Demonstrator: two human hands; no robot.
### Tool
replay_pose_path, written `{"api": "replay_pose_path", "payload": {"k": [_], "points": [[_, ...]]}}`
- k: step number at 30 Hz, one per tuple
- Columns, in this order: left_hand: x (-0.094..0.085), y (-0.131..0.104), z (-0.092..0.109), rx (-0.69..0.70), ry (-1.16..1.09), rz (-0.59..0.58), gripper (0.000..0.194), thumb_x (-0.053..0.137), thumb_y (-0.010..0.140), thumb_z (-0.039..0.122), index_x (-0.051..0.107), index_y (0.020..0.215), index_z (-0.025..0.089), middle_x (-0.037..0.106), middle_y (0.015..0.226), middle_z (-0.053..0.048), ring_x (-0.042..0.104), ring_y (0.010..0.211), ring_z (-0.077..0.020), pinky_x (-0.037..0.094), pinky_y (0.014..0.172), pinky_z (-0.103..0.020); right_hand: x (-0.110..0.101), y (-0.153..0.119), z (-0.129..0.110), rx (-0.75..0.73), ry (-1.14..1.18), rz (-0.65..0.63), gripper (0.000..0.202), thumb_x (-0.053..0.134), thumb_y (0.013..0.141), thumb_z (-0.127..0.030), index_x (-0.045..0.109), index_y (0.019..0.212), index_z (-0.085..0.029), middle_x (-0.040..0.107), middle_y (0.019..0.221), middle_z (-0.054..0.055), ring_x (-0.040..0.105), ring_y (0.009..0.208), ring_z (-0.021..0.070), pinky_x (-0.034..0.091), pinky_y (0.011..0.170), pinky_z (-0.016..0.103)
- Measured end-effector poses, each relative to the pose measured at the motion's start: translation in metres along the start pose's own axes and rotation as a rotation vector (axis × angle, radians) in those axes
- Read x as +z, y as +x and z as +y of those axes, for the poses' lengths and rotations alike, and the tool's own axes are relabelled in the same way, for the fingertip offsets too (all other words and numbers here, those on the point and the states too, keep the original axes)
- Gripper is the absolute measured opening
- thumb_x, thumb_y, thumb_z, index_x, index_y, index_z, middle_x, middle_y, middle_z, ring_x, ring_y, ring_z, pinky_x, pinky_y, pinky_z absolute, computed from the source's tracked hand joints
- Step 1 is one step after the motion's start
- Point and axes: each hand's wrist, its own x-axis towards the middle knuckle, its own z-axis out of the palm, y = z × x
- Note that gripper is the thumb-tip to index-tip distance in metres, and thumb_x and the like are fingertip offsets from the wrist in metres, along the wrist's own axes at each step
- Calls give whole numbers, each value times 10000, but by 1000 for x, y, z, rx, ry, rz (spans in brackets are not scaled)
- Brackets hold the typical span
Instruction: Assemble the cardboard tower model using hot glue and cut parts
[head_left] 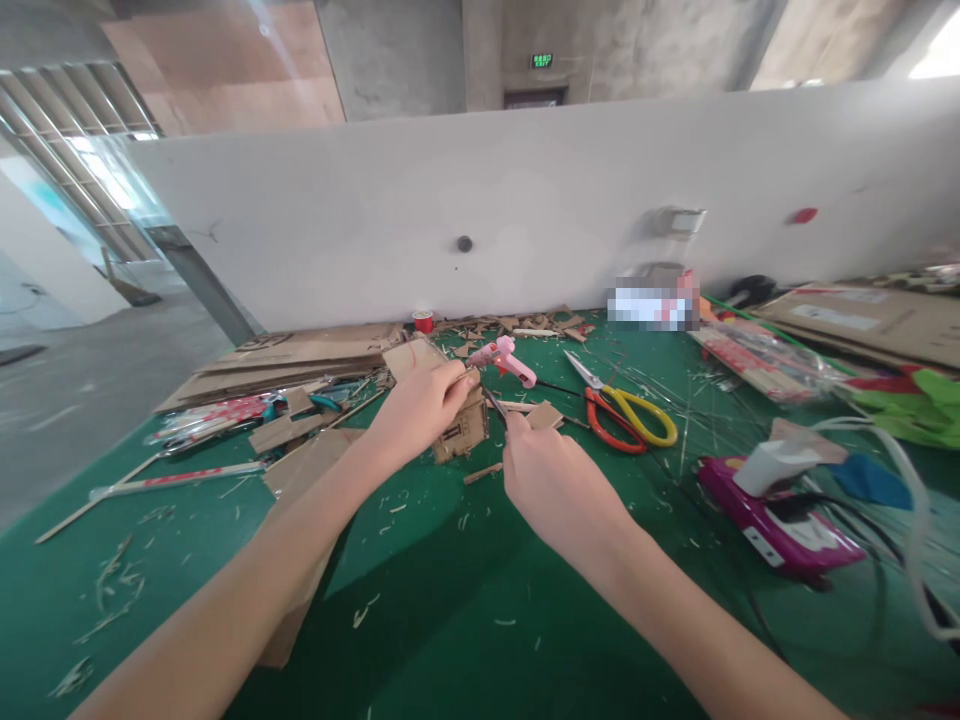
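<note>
Forearms [255,580] nearest, over green table [450,600]. Left hand [431,405]: grasping cardboard piece [461,430]. Right hand [562,485]: clenched around slim tool [496,407], long axis slanting forward-left toward piece; contact unclear. Piece lies forward-left of right hand, left hand nearer. Glue gun [506,360] just beyond.

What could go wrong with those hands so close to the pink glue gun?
First, the left hand, on the small cardboard piece, looks close to the front end of the pink glue gun. If that end is hot, it might burn a finger.

Second, the right hand holds a thin tool by the cardboard, near the left hand. I can't tell how sharp it is, but a slip could hurt.
</note>
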Motion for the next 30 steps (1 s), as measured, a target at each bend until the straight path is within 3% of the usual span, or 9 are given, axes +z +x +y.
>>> {"api": "replay_pose_path", "payload": {"k": [9, 15, 20, 25, 28, 30], "points": [[0, 0, 2, 17, 14, -7, 265, 388, 954, 269, 370, 700, 198, 458, 606, 21, 432, 548, -124, 231, 524, -280, -2, 5, 3, -35, -7, -27, 248, 420, 879, -39, 541, 1095, -67, 682, 881, 183, 700, 813, 224, 490, 636, 249], [0, 1, -2, 7, -14, -4, 288, 384, 956, 279, 343, 683, 197, 417, 558, 34, 397, 504, -115, 237, 512, -273, 12, 8, 2, -4, 9, -39, 221, 405, 900, -67, 518, 1090, -79, 674, 774, 147, 706, 755, 237, 499, 631, 273], [0, 1, -3, -6, -32, -15, 279, 379, 959, 298, 361, 700, 196, 451, 584, 27, 417, 528, -116, 240, 520, -273, 13, 6, 10, 8, -82, 92, 263, 351, 879, -46, 542, 1055, -87, 669, 766, 147, 693, 667, 251, 467, 548, 290], [-1, -1, -3, -23, -42, -24, 276, 367, 953, 309, 362, 701, 197, 449, 581, 26, 404, 520, -114, 237, 518, -275, 18, 17, 30, 91, -75, 168, 263, 326, 959, -217, 575, 986, -138, 651, 694, 113, 681, 672, 279, 454, 557, 319], [-4, -2, -4, -28, -42, -48, 240, 388, 939, 322, 414, 734, 200, 474, 599, 22, 410, 518, -113, 249, 518, -277, 32, 26, 44, 106, -60, 156, 292, 328, 971, -273, 588, 1023, -151, 662, 820, 126, 668, 732, 286, 465, 585, 348], [-7, -2, -4, -25, -48, -88, 194, 415, 924, 331, 474, 792, 202, 519, 639, 14, 440, 539, -118, 265, 523, -278, 43, 31, 50, 90, -90, 219, 297, 355, 962, -263, 599, 1077, -137, 644, 942, 165, 635, 884, 319, 476, 630, 365]]}}
